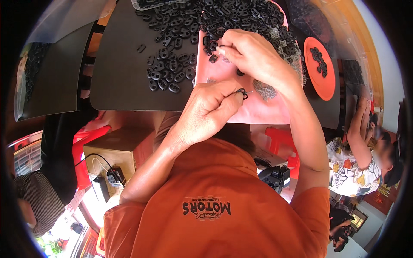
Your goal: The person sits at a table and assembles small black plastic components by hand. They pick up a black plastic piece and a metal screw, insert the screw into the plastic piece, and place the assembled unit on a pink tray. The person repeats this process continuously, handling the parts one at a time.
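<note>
Dark worktop (129, 84) carries a pink tray (262, 115). Left hand (208, 105), over the tray, pinches a small black part (243, 95) with a spring (250, 92); right hand (254, 51) is at loose black pieces (213, 59), its grip not determinable.

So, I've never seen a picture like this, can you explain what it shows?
There's no machine, just a person's two bare hands. A fisheye camera on their head looks down, bending straight edges. Black two-holed cord locks cover part of the dark table; more lie on a pink tray with small metal springs. A round orange dish holds black pieces. The left hand pinches a black part with a spring sticking out. The right hand reaches the cord locks; its grip is unclear.
</note>
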Available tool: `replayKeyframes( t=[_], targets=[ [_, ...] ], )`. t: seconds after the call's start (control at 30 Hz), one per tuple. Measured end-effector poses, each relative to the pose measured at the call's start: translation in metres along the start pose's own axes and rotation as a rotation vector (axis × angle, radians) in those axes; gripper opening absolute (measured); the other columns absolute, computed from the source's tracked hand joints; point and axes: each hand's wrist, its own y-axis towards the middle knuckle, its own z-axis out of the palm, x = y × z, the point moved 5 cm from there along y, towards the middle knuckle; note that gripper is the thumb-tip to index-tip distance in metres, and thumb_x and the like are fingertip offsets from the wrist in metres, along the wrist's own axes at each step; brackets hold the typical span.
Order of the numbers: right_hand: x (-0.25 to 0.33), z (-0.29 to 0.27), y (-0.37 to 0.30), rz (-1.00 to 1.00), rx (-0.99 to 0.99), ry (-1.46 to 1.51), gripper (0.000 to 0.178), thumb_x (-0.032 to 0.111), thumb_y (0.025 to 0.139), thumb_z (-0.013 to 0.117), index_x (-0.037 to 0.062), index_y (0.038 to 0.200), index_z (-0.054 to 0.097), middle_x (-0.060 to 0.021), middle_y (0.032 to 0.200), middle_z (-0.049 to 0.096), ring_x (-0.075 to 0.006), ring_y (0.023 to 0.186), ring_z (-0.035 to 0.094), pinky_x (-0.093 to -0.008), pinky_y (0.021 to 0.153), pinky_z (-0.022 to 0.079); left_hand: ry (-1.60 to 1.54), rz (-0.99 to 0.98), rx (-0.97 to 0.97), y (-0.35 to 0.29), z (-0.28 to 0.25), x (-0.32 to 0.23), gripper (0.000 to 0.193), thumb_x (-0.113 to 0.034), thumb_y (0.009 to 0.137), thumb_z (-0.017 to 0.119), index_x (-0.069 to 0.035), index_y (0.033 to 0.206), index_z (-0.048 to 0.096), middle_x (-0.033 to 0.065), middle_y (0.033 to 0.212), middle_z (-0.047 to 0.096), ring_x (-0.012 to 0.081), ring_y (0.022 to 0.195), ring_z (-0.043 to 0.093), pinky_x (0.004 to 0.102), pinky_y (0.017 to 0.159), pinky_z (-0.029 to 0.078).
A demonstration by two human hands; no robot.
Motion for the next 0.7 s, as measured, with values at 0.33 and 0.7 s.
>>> replayKeyframes(
  t=[0.33, 0.7],
  targets=[
    [0.003, -0.024, -0.041, 0.206, 0.045, 0.647, 0.027, 0.023, 0.096, 0.056, 0.0015, 0.08, 0.059, 0.0043, 0.063, 0.046, -0.0025, 0.057, 0.037, -0.0227, 0.048, 0.031, -0.169, -0.084, 0.004, -0.004, -0.003, -0.001, 0.02, -0.017, 0.092, 0.048, -0.003, 0.085, 0.061, -0.001, 0.07, 0.055, 0.0045, 0.059, 0.044, 0.0199, 0.053, 0.035],
    [0.031, -0.025, -0.06, 0.234, 0.077, 0.723, 0.02, 0.018, 0.095, 0.057, -0.0011, 0.093, 0.064, 0.0028, 0.075, 0.053, -0.0047, 0.071, 0.047, -0.0243, 0.065, 0.043, -0.41, -0.14, -0.027, 0.0, -0.008, 0.01, 0.018, -0.013, 0.093, 0.047, -0.002, 0.085, 0.06, 0.003, 0.07, 0.058, 0.0062, 0.058, 0.047, 0.0202, 0.05, 0.032]
  ],
)
